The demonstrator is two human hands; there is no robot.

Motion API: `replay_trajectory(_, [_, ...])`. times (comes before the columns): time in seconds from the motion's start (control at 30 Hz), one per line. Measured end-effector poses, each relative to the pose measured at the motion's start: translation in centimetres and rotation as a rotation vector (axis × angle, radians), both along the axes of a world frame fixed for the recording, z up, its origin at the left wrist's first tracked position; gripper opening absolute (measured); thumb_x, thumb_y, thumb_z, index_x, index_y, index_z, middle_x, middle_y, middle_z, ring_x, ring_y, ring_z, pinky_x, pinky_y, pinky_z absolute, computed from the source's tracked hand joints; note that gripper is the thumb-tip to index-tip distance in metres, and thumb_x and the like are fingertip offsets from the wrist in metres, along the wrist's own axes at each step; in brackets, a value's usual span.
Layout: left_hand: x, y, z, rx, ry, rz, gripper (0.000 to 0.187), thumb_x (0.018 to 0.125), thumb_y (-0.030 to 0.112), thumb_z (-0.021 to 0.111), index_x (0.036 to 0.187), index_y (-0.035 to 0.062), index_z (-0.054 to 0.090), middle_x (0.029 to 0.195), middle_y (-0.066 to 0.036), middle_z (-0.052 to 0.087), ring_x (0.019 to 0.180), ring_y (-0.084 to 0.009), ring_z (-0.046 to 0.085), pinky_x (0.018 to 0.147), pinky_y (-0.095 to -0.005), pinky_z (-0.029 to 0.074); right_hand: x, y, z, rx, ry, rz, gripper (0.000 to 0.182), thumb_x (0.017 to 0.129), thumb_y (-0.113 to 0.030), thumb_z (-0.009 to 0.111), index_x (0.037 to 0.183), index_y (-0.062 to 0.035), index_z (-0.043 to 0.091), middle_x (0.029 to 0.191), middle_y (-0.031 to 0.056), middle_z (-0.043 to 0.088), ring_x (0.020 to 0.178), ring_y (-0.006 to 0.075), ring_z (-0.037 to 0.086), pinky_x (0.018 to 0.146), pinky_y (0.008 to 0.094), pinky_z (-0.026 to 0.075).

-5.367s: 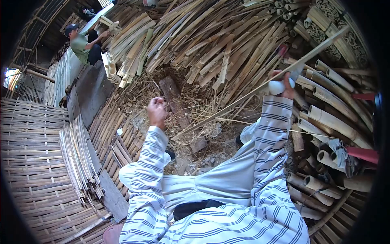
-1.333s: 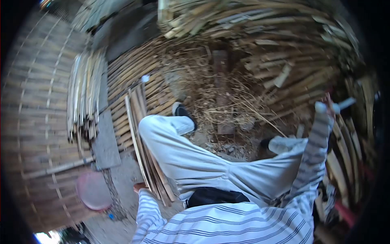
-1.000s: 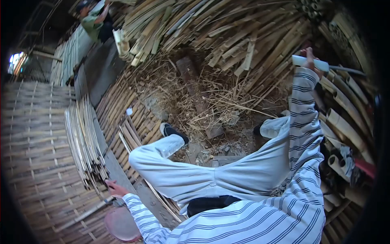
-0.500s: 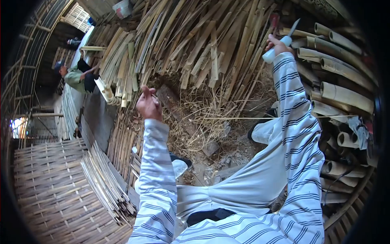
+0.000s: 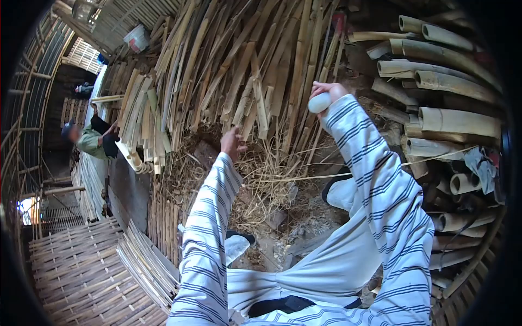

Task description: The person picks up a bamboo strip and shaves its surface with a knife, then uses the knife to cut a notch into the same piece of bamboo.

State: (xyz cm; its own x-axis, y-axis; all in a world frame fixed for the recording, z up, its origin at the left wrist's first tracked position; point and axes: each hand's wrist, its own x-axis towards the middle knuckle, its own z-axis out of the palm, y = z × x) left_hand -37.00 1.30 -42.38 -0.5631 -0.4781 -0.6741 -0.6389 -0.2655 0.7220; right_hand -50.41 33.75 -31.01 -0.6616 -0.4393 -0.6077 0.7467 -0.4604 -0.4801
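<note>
My right hand (image 5: 336, 92) is closed around the white handle of a knife (image 5: 319, 103); the blade is not visible from this angle. It is held above the right side of a big pile of split bamboo strips (image 5: 228, 70). My left hand (image 5: 232, 144) hovers at the near ends of those strips, fingers loosely bent and apart, with nothing visible in them. Beneath both hands, bamboo shavings (image 5: 261, 190) cover the ground. A long thin bamboo strip (image 5: 310, 178) runs across the shavings toward the right.
Halved bamboo lengths (image 5: 457, 119) are stacked on the right, with a pale plastic bag (image 5: 481, 168) on them. At lower left lies a woven bamboo mat (image 5: 87, 266) beside bundled thin strips (image 5: 147, 263). Another person (image 5: 91, 142) sits at far left. A white bucket (image 5: 137, 38) stands behind.
My left hand has moved right to the strip ends, its fingers loosening. My right hand has come left with the knife, whose blade has turned out of sight. The view has shifted.
</note>
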Motion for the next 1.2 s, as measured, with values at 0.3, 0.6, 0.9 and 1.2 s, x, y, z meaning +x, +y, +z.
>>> replay_trajectory(0.3, [-3.6, 5.0, -6.5, -0.196, -0.091, -0.06, 0.073, 0.078, 0.044, 0.068, 0.129, 0.0009, 0.039, 0.125, -0.019, 0.047, 0.107, -0.0322, 0.051, 0.085, -0.0471, 0.049, -0.8, 0.3, 1.8, -0.032, -0.003, -0.168, 0.015, 0.081, -0.016, 0.063, 0.072, -0.0081, 0.054, 0.06, 0.0039, 0.057, 0.053, 0.0188, 0.058, 0.051, 0.0321, 0.048])
replay_trajectory(0.6, [-8.4, 2.3, -3.1, -0.973, -0.084, -0.175, 0.082, 0.072, 0.032, 0.073, 0.133, -0.0041, 0.032, 0.134, -0.025, 0.037, 0.126, -0.0385, 0.035, 0.109, -0.0464, 0.026, -0.5, 2.1, 0.9, -0.067, -0.056, -0.154, 0.013, 0.083, -0.014, 0.062, 0.078, -0.0051, 0.054, 0.062, 0.0045, 0.056, 0.053, 0.0168, 0.058, 0.05, 0.0292, 0.048])
replay_trajectory(0.9, [-8.8, -6.1, -5.4, -0.964, -0.121, -0.364, 0.097, 0.065, 0.026, 0.08, 0.139, -0.0004, 0.024, 0.138, -0.022, 0.037, 0.131, -0.0363, 0.032, 0.11, -0.0398, 0.024, -0.7, 2.2, 1.8, 0.002, -0.013, -0.189, 0.015, 0.084, -0.018, 0.062, 0.077, -0.0066, 0.055, 0.063, 0.0039, 0.058, 0.053, 0.0158, 0.058, 0.051, 0.0289, 0.048])
replay_trajectory(1.2, [-7.8, -2.7, -6.8, -1.092, -0.285, -0.58, 0.066, 0.069, 0.021, 0.076, 0.123, 0.0014, 0.044, 0.119, -0.02, 0.048, 0.111, -0.0373, 0.045, 0.097, -0.0429, 0.036, -0.3, 1.0, 2.5, 0.04, -0.025, -0.136, 0.016, 0.083, -0.019, 0.062, 0.074, -0.0068, 0.057, 0.064, 0.0052, 0.059, 0.054, 0.0173, 0.059, 0.051, 0.0315, 0.049])
